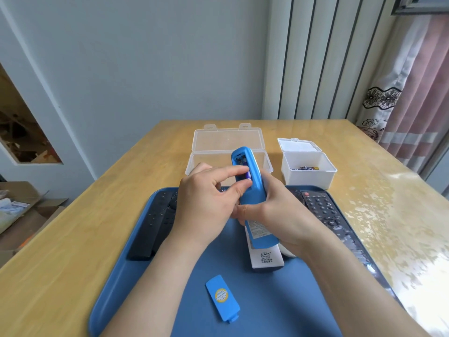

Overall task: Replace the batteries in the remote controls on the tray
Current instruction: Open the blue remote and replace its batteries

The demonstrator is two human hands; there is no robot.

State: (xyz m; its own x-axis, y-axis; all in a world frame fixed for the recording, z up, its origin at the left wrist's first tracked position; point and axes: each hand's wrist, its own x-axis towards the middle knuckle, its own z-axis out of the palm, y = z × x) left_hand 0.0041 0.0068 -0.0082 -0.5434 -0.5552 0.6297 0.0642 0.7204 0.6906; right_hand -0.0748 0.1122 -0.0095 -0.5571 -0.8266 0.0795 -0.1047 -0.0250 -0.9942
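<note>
My right hand grips a blue remote control held above the blue tray, back side up, its battery compartment uncovered. My left hand pinches a purple battery at that compartment between thumb and forefinger. The remote's blue battery cover lies loose on the tray near me. A white remote lies on the tray under my right hand. Black remotes lie on the tray at the left and at the right.
Beyond the tray a clear plastic box stands with its lid raised. To its right a small white box holds several batteries. The wooden table runs to a wall. Cardboard boxes sit on the floor at the left.
</note>
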